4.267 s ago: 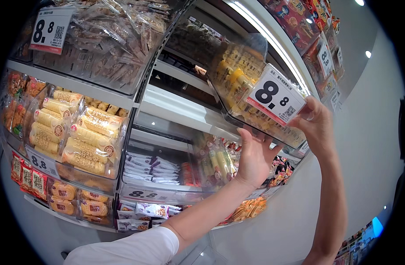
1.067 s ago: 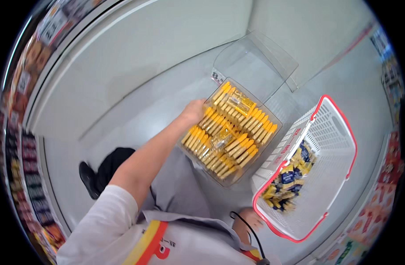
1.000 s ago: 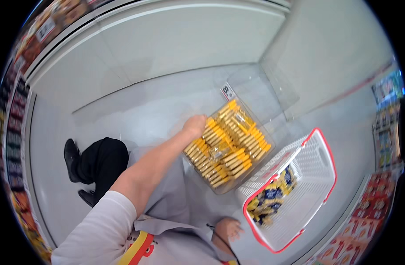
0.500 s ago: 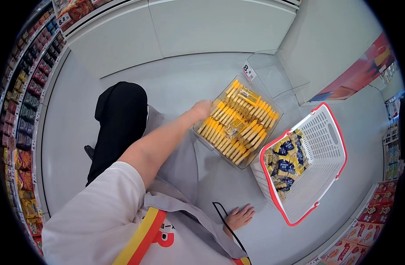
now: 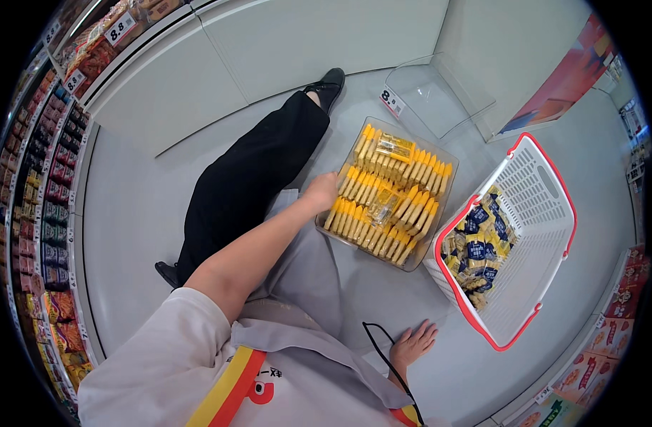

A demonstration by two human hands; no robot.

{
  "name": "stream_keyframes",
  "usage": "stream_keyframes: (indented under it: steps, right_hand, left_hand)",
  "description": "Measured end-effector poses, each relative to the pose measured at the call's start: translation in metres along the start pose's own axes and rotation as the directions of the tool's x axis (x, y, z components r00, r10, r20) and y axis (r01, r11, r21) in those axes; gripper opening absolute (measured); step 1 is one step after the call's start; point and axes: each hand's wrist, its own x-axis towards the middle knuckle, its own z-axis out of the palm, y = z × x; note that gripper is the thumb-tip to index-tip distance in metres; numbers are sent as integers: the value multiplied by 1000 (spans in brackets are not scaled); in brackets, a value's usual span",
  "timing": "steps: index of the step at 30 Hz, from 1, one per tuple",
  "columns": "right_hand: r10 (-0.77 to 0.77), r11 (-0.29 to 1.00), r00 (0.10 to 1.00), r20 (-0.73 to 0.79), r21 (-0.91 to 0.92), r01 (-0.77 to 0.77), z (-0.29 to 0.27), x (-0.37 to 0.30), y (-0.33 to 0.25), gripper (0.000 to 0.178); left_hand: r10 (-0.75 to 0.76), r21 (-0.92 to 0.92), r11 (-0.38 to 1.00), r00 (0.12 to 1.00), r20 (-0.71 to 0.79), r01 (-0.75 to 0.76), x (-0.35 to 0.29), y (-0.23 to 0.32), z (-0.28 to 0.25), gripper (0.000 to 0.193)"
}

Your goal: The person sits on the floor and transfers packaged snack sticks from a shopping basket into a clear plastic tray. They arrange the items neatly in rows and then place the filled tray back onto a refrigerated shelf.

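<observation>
A clear plastic bin (image 5: 326,230) sits on the floor in front of me, filled with rows of yellow-topped packaged snacks (image 5: 361,217). A couple of these packs lie flat over the upright rows. My left hand (image 5: 321,192) is closed on the bin's left rim, its fingertips partly hidden. Lower down, my right hand (image 5: 412,343) rests on the floor with fingers spread, holding nothing. Right of the bin stands a white shopping basket (image 5: 536,267) with red trim, holding several blue-and-yellow snack packs (image 5: 479,248).
A clear plastic cover (image 5: 436,92) with a price tag (image 5: 392,102) lies beyond the bin. White cabinet panels (image 5: 290,43) line the far side. Stocked shelves (image 5: 45,213) run along the left, and red boxes (image 5: 589,370) stand at lower right. My black-trousered leg (image 5: 247,178) stretches toward the cabinets.
My leg, bent before, now extends forward, and its black shoe shows near the cabinets. The view has shifted. My left hand stays on the bin's rim and my right hand on the floor.
</observation>
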Motion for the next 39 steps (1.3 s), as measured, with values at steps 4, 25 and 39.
stream_keyframes:
  steps: [4, 25, 39]
  right_hand:
    - [28, 999, 999, 39, -26, -27, -5, 2, -10, 57]
    - [-101, 978, 991, 89, -173, 115, -47, 184, -330, 53]
    - [13, 990, 947, -322, -132, -59, -59, 206, -285, 59]
  left_hand:
    - [7, -40, 999, 994, 106, -3, 6, -4, -13, 22]
    - [224, -312, 944, 901, 370, -107, -13, -21, -26, 21]
    - [367, -404, 891, 854, 368, -208, 1, -39, -2, 25]
